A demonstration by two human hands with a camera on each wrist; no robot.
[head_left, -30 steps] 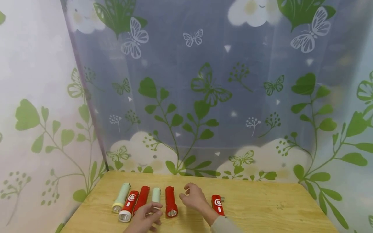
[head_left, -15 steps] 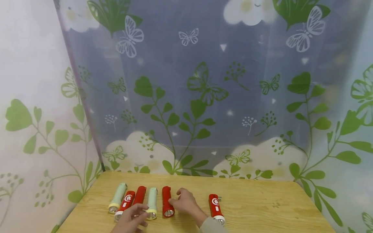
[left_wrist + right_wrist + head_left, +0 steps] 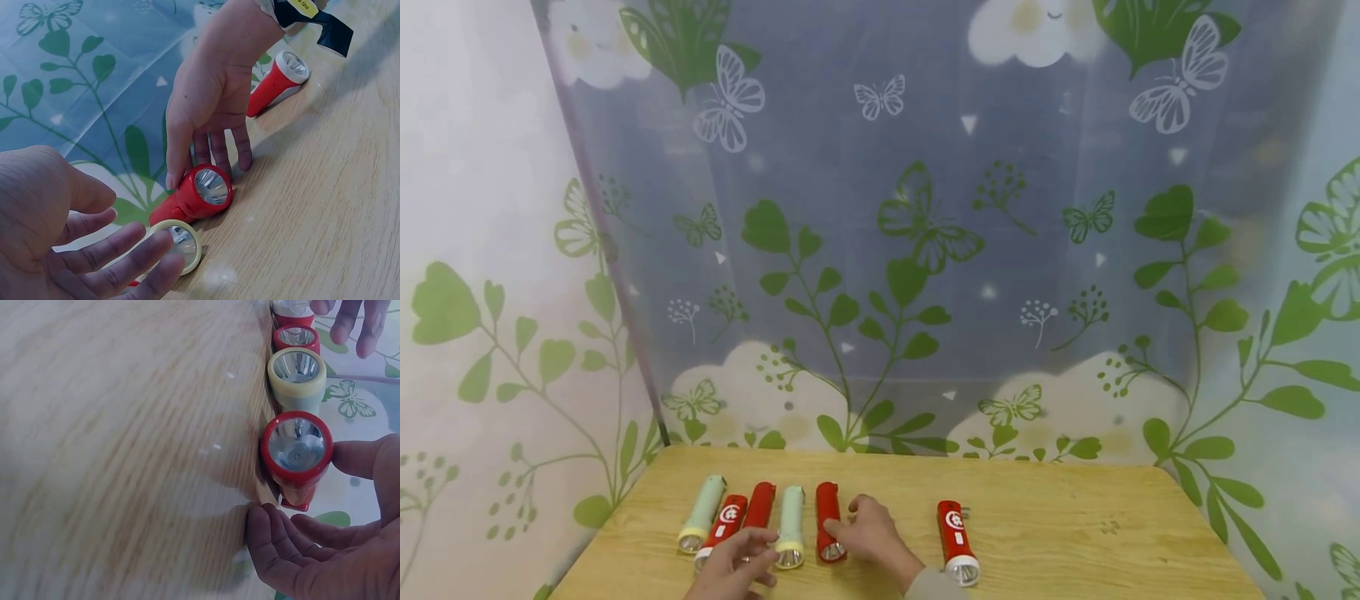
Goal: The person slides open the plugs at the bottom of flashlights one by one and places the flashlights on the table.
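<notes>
My right hand is beside a red flashlight, its thumb touching the lamp end. In the right wrist view the thumb meets the red rim while the other fingers lie apart from it, low at the tabletop. My left hand, fingers loosely spread and holding nothing, hovers in front of a pale green flashlight with a yellow rim. It partly covers another red flashlight and a red one with a white rim.
A second pale green flashlight ends the row at the left. Apart on the right lies a red flashlight with a white rim, its plug prongs sticking out. A wooden table bears them all, with patterned curtains behind and at the sides.
My right hand has come left to the red flashlight, its thumb now on it. My left hand has drawn left, uncovering the pale green flashlight's yellow rim. The head view has shifted slightly.
</notes>
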